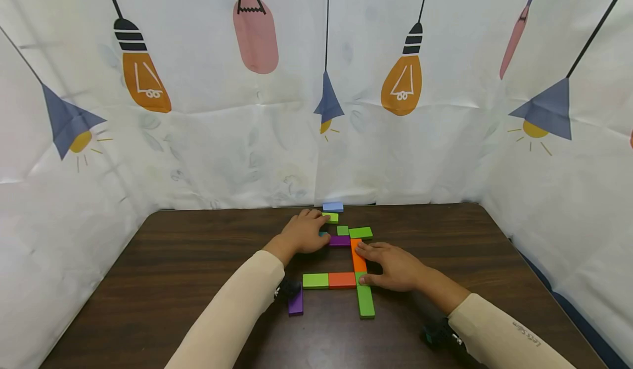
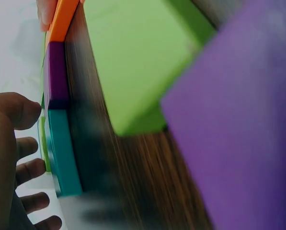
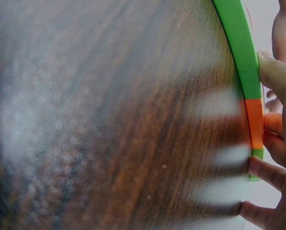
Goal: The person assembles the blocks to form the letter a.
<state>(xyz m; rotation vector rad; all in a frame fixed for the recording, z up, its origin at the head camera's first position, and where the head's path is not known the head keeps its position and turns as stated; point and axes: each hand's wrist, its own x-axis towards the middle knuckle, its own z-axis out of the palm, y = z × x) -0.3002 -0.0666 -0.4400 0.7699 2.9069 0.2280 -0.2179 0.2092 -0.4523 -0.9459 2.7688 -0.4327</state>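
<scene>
My left hand [image 1: 304, 230], fingers spread, reaches over the far end of a layout of flat coloured blocks. Its fingertips are beside a lime block [image 1: 333, 218], and it partly hides a teal block [image 2: 65, 153]. Whether they touch is unclear. A purple block [image 1: 339, 241] adjoins the teal one. My right hand [image 1: 393, 267] lies at the layout's right side with extended fingers. Its index finger rests at the orange block [image 1: 357, 253], while the thumb touches the green block [image 3: 236, 33] end to end with another green piece [image 1: 366, 303].
A light blue block [image 1: 333, 207] lies at the table's [image 1: 198, 281] far edge. Small green [image 1: 343, 230] and longer green [image 1: 361, 233] blocks are near the purple one. Closer in lie a red-orange block [image 1: 342, 280], a lime block [image 1: 315, 281] and a purple block [image 1: 295, 304] under the left wrist.
</scene>
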